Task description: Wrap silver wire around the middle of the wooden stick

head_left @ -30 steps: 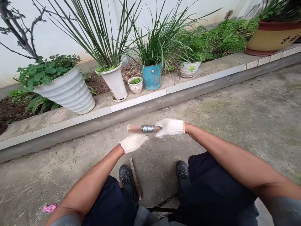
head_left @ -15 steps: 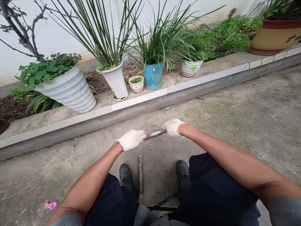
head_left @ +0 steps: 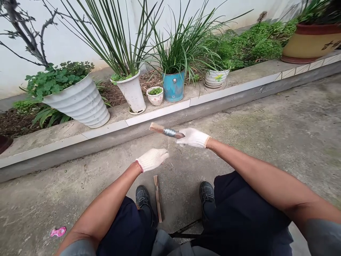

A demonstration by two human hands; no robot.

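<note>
My right hand (head_left: 194,138), in a white knitted glove, is closed round one end of a short wooden stick (head_left: 157,127). Silvery wire (head_left: 169,132) is coiled tightly about the stick's middle. From the coil a thin strand runs down to my left hand (head_left: 152,159), gloved the same way, whose fingers are pinched on the wire's end below and left of the stick. A second wooden stick (head_left: 157,199) lies on the concrete between my shoes, touched by neither hand.
A low tiled ledge (head_left: 149,115) crosses in front, bearing a ribbed white pot (head_left: 82,103), a tall white pot (head_left: 132,93), a blue bucket (head_left: 173,87) and other planters. On the ground at lower left lies a pink object (head_left: 58,232).
My right hand has raised and swung the stick so its free end points up and left. The left hand has come away from that end and now sits below it with the wire strand.
</note>
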